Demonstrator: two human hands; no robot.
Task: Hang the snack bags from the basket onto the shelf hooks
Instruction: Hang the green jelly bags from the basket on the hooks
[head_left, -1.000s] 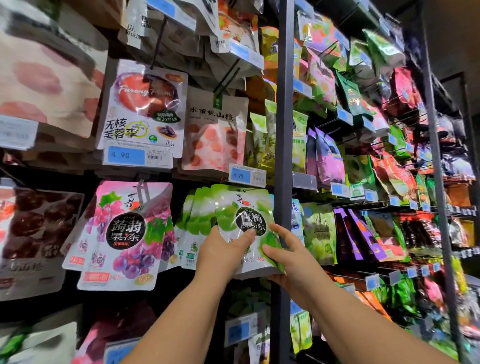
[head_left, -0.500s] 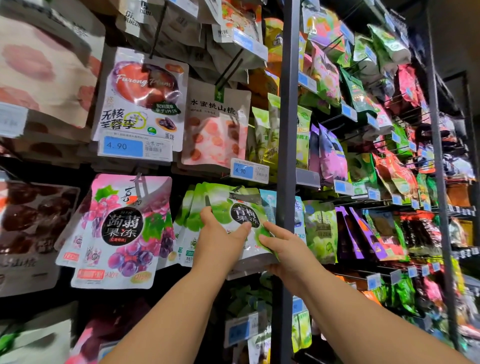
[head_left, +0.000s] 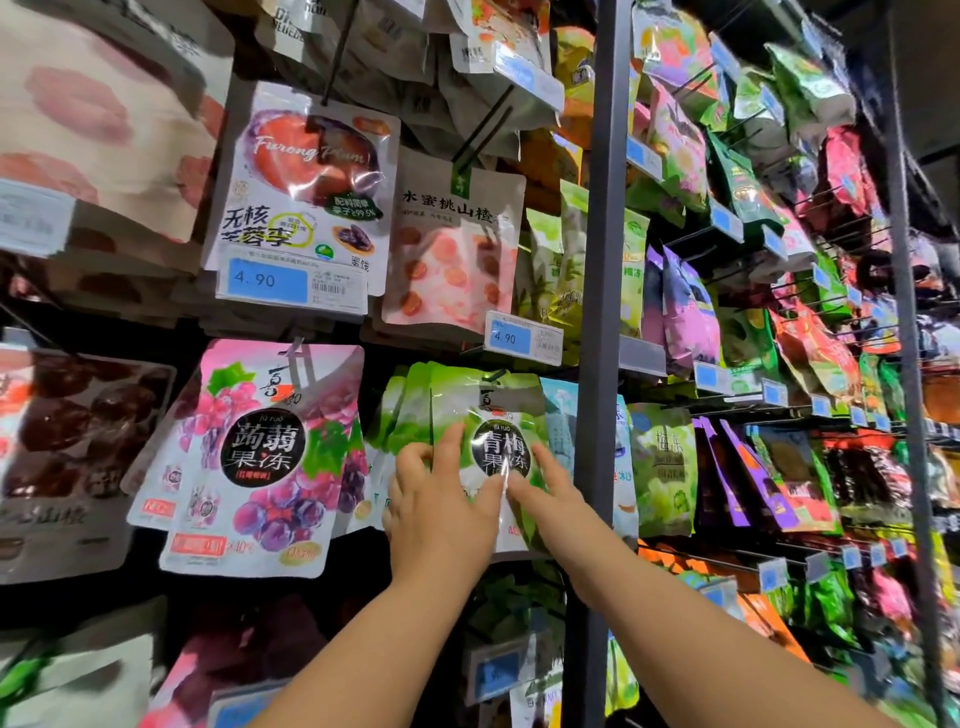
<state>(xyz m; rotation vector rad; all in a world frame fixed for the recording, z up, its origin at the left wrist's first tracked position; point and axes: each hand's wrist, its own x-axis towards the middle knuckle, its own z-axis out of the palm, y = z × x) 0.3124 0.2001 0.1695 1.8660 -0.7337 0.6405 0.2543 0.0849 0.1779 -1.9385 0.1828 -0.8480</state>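
The person stands close to a shop shelf, both bare arms stretched up to one green snack bag (head_left: 493, 400). That bag is the front one of a row of like green bags (head_left: 402, 410) hanging in the lower tier, just left of a grey upright post (head_left: 597, 260) and right below a blue price tag (head_left: 522, 339) marked 4.90. Its top edge sits up at the hook, though the hook itself is hard to make out against the glossy foil.

The left hand (head_left: 441, 519) lies on the lower left of the bag's front, back of the hand toward the camera. Its forefinger (head_left: 453, 441) points straight up the bag and the thumb reaches out to the right. The other fingers curl at the bag's left edge (whether they hook behind it and so grip it cannot be told).

The right hand (head_left: 556, 504) is flat and relaxed, its straight fingers touching the bag's lower right, beside the round black label. The two thumbs nearly meet on the foil.

A pink and purple grape bag (head_left: 260, 457) hangs to the left of the green row. Above it hangs a white plum bag (head_left: 306, 182) with its own 4.90 tag (head_left: 270, 280), and beside that a pale peach bag (head_left: 457, 249). Many more bright bags fill the hooks right of the post.
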